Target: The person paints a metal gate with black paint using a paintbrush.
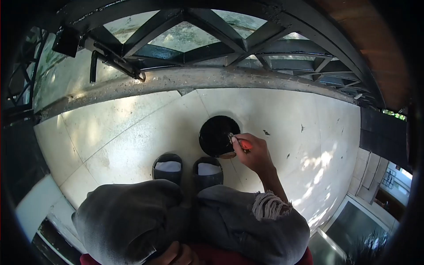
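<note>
My right hand [255, 152] is closed around a paintbrush with a red handle [245, 144]. Its metal end [230, 136] reaches over a round container [216, 132] that is black inside and stands on the floor. The bristles cannot be made out against the dark inside. At the bottom edge, my left hand [176, 255] rests in my lap, its fingers curled together and partly cut off by the frame. Nothing shows in it.
A black metal gate [185, 37] spans the top, above a concrete sill [190, 79]. My sandalled feet [169, 168] stand on the pale tiled floor [123, 145], just left of the container. Dark flecks [266, 132] mark the tiles to the right, and a glass-panelled frame [353, 225] is at lower right.
</note>
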